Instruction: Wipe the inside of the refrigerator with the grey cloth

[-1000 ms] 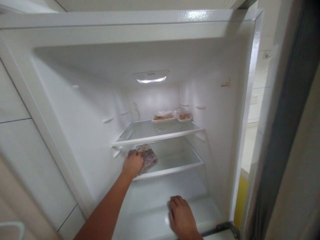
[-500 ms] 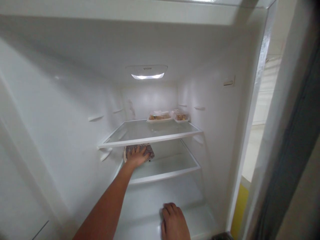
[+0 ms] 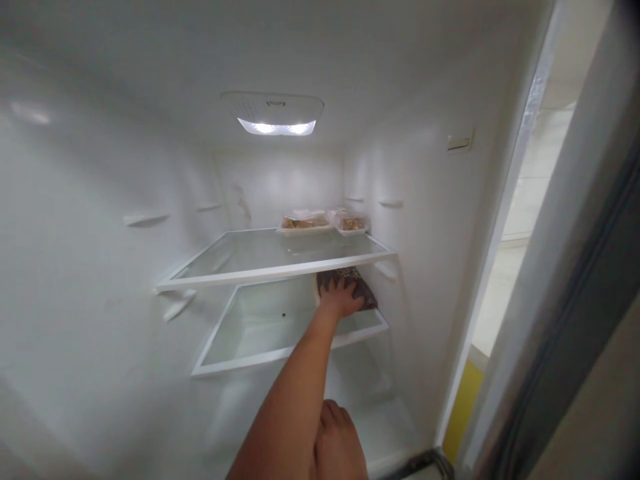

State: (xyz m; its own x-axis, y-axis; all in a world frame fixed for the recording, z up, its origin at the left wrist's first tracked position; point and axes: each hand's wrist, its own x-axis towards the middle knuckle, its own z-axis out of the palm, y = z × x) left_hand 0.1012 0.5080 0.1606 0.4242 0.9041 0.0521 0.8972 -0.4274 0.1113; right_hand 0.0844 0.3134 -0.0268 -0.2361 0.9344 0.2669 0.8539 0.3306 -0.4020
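A dark printed plastic package rests at the right end of the lower glass shelf inside a fridge. My left hand lies against its front and top with the fingers spread, touching it. Crossing the lower shelf's front edge, my left forearm hides part of that edge. Low in the view is my right hand, its fingers curled and the thumb side covered by the left forearm. Whatever lies under those curled fingers is hidden.
Two wrapped food trays stand at the back right of the upper glass shelf. A lit lamp is set in the ceiling. Shelf supports jut from the side walls. The door's dark seal borders the right.
The package and my left hand have moved from the lower shelf's left side to its right side. The view has shifted, and my left forearm now overlaps my right hand.
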